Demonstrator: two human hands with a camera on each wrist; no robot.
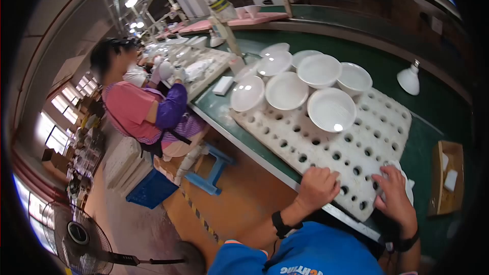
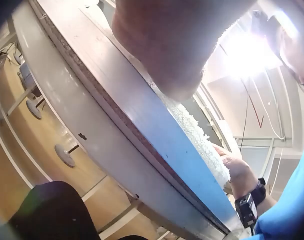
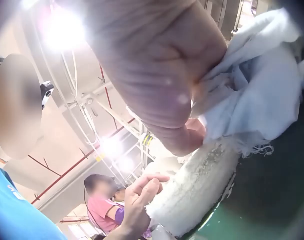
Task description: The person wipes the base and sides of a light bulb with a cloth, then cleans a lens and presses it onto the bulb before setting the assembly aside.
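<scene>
My left hand (image 1: 318, 188) rests at the near edge of a white foam board (image 1: 326, 150) with rows of round holes, its fingers loosely bent and holding nothing. At the board's right corner is my right hand (image 1: 397, 193), with thumb and forefinger spread over the surface. A bunched white cloth (image 3: 257, 85) with a frayed edge comes out from under its curled fingers in the right wrist view. Several white lampshade-like bowls (image 1: 331, 110) stand on the far part of the board, one raised above the others.
A lamp bulb (image 1: 409, 79) lies on the green table (image 1: 428, 117). To the right is a cardboard box (image 1: 448, 178) with small white pieces. A person in pink (image 1: 137, 102) works on the left, near a blue stool (image 1: 211, 173) and a fan (image 1: 79, 234).
</scene>
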